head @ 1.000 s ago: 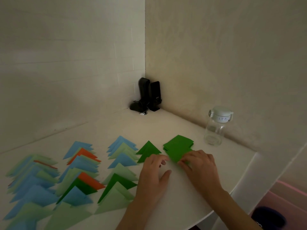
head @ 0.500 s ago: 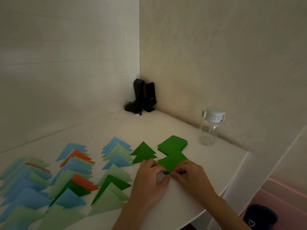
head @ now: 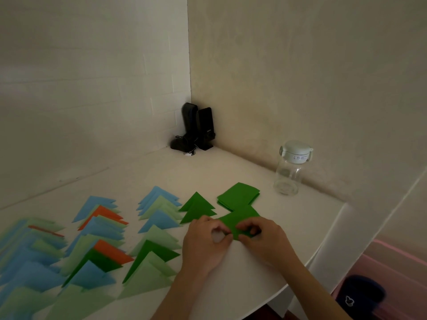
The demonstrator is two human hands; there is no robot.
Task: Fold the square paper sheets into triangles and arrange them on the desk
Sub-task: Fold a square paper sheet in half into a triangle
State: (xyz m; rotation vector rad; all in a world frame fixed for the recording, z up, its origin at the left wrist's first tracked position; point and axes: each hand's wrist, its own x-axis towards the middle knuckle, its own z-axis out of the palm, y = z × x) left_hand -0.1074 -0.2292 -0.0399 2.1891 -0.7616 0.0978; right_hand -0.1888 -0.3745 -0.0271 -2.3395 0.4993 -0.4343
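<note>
A dark green square sheet lies on the white desk in front of a small stack of dark green squares. My left hand pinches the sheet's near left corner. My right hand pinches its near edge with curled fingers and covers part of it. Two folded dark green triangles overlap just left of the sheet. Further left run rows of folded triangles in blue, light green, orange and dark green.
A clear bottle with a white lid stands by the right wall. Black speakers sit in the far corner. The desk's curved edge runs at the lower right, with a pink bin and a dark object below it.
A green sheet has been drawn off the stack toward me. Both hands came together on its near corner and now pinch it. The view shifted slightly.
</note>
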